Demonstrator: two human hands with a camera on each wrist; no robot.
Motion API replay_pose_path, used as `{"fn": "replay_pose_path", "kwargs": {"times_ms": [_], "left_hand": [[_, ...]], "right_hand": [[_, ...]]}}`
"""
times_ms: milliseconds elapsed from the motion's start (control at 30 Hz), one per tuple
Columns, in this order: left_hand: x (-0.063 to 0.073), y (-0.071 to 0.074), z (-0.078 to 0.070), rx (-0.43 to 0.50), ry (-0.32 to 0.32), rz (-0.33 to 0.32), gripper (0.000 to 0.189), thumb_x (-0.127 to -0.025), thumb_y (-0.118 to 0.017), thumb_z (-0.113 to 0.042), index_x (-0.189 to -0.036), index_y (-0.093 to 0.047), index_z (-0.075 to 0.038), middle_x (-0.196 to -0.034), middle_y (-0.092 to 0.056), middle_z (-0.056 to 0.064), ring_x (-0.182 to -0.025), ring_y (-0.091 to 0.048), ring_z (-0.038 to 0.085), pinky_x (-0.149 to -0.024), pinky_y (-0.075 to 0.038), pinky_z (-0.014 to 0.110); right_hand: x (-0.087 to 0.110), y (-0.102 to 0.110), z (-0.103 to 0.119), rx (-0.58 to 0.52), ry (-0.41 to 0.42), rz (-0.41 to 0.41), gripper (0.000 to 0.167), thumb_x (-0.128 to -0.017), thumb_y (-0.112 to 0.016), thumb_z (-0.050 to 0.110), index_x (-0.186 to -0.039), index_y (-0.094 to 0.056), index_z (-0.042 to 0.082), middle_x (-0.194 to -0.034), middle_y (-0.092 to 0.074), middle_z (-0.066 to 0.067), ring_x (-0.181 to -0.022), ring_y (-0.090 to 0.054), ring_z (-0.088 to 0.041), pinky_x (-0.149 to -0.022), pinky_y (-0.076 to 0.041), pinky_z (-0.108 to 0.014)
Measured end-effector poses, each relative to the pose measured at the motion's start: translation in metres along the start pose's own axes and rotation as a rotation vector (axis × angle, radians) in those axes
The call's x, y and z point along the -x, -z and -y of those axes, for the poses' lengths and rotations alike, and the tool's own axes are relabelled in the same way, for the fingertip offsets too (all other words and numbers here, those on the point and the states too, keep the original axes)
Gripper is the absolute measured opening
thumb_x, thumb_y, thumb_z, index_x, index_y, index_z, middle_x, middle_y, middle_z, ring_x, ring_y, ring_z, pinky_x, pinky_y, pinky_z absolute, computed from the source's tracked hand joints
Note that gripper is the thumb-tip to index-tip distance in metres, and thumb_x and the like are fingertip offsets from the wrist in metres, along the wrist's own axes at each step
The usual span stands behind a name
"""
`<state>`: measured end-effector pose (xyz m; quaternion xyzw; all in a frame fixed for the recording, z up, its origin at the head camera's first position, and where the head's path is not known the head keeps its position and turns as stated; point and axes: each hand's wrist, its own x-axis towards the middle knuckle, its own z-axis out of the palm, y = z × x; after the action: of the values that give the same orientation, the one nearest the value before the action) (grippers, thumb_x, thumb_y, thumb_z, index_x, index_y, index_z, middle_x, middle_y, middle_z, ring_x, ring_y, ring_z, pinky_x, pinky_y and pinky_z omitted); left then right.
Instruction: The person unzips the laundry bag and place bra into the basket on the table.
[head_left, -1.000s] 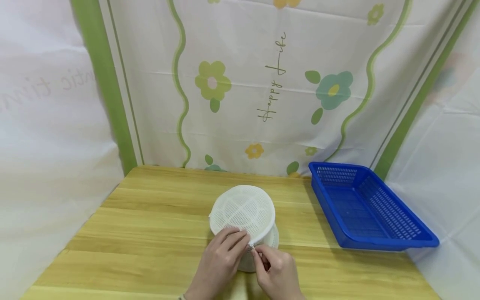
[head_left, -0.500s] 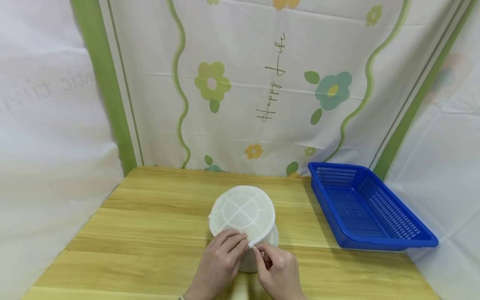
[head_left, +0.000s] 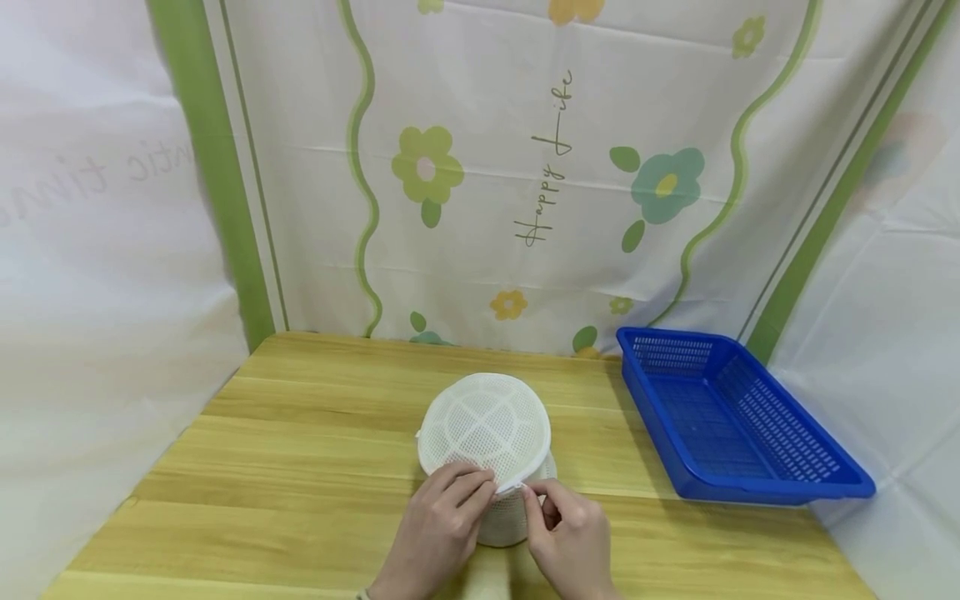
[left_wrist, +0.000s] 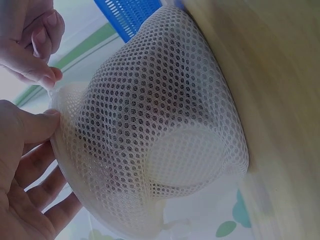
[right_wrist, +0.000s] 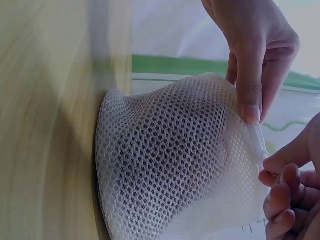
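A white mesh laundry bag [head_left: 483, 421] with a round top stands upright on the wooden table, right in front of me. My left hand [head_left: 441, 521] holds the near edge of its lid, thumb below the rim and fingers over the top. Close beside it, my right hand [head_left: 572, 533] pinches the small zipper pull [head_left: 518, 486] at the near right of the rim. In the left wrist view the honeycomb side [left_wrist: 135, 100] bulges outward, with darker shading showing through the mesh. The right wrist view shows both hands along the zipped edge.
A blue plastic basket [head_left: 678, 479] with slotted walls sits at the right of the table [head_left: 300, 433]. Behind the table hangs a white curtain [head_left: 480, 100] printed with flowers, and white cloth sides close in left and right.
My right hand has slid a little to the right along the rim with the zipper pull. The left hand keeps its place on the lid's edge.
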<state>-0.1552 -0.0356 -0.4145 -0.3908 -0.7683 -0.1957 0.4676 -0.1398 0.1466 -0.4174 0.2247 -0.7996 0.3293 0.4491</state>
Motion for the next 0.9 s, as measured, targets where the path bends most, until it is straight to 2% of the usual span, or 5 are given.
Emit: {"fn": "replay_pose_path", "kwargs": {"times_ms": [167, 300, 467, 733, 900], "left_hand": [[0.0005, -0.0005, 0.0007, 0.002, 0.006, -0.006, 0.035, -0.103, -0.042, -0.010, -0.093, -0.074, -0.002, -0.099, -0.070, 0.007, -0.091, -0.065, 0.023, -0.086, -0.053, 0.035], [0.0006, -0.0005, 0.0009, 0.002, 0.016, -0.003, 0.033, -0.104, -0.044, -0.013, -0.095, -0.074, -0.002, -0.101, -0.070, 0.008, -0.093, -0.065, 0.024, -0.088, -0.052, 0.036], [0.0007, -0.0006, 0.0005, -0.004, 0.026, 0.008, 0.031, -0.104, -0.048, -0.017, -0.099, -0.075, -0.003, -0.104, -0.070, 0.008, -0.095, -0.064, 0.024, -0.089, -0.052, 0.036], [0.0000, -0.0006, 0.0015, -0.018, -0.001, -0.020, 0.034, -0.103, -0.045, -0.013, -0.094, -0.076, -0.003, -0.100, -0.071, 0.008, -0.092, -0.065, 0.023, -0.087, -0.052, 0.036], [-0.0003, 0.0002, 0.0008, -0.017, -0.004, -0.008, 0.034, -0.102, -0.045, -0.012, -0.091, -0.076, -0.004, -0.098, -0.071, 0.007, -0.090, -0.065, 0.022, -0.087, -0.053, 0.036]], "right_hand": [[0.0002, -0.0005, -0.0021, -0.023, 0.023, 0.008, 0.015, -0.072, -0.078, -0.001, -0.075, -0.069, 0.012, -0.052, -0.039, 0.016, -0.048, -0.029, 0.010, -0.041, -0.024, -0.007], [0.0003, -0.0011, -0.0032, -0.053, 0.098, 0.042, 0.007, -0.085, -0.071, 0.007, -0.079, -0.070, 0.010, -0.057, -0.045, 0.015, -0.049, -0.034, 0.009, -0.042, -0.027, -0.006], [0.0012, -0.0025, -0.0018, -0.096, 0.187, 0.076, 0.024, -0.099, -0.058, 0.019, -0.084, -0.072, 0.007, -0.063, -0.056, 0.009, -0.051, -0.043, 0.006, -0.045, -0.036, -0.006], [0.0010, -0.0027, -0.0003, -0.082, 0.167, 0.078, 0.025, -0.099, -0.058, 0.021, -0.083, -0.072, 0.007, -0.060, -0.053, 0.010, -0.049, -0.040, 0.006, -0.044, -0.032, -0.005], [0.0013, -0.0024, -0.0003, -0.076, 0.135, 0.063, 0.015, -0.094, -0.065, 0.015, -0.082, -0.072, 0.009, -0.058, -0.049, 0.012, -0.048, -0.036, 0.008, -0.043, -0.028, -0.005]]}}
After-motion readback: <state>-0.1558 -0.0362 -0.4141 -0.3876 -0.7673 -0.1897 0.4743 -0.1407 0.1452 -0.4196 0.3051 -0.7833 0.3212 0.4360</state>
